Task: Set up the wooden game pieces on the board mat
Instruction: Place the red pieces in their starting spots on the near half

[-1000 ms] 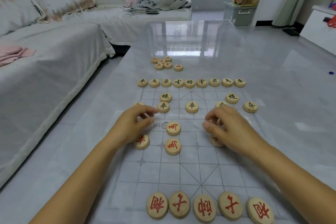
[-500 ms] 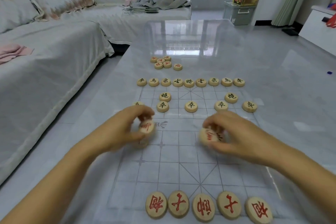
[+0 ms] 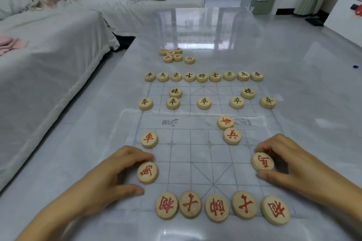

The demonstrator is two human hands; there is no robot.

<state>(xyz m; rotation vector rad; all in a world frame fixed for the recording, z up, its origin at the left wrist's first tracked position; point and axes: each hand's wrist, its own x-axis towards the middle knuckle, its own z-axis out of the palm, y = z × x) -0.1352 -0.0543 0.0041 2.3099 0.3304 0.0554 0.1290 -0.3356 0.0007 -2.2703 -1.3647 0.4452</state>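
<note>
A clear board mat [image 3: 201, 154] with a printed grid lies on the grey table. My left hand [image 3: 109, 178] grips a round wooden piece with a red character [image 3: 147, 172] at the mat's near left. My right hand [image 3: 290, 168] grips a similar red piece [image 3: 262, 161] at the near right. Several red pieces form a row [image 3: 216, 208] along the near edge. Loose red pieces lie at the left [image 3: 149, 140] and middle right [image 3: 225, 122], [image 3: 232, 136]. Black-lettered pieces fill the far side [image 3: 202, 77].
A small pile of red pieces [image 3: 176, 55] sits on the table [image 3: 293, 103] beyond the mat. A covered sofa [image 3: 49, 49] runs along the left. A grey storage box [image 3: 258, 1] and a white cabinet [image 3: 344, 15] stand at the back right.
Both hands have drawn toward me and outward, each carrying a red piece from the mat's middle to the near corners. The view has tilted down slightly.
</note>
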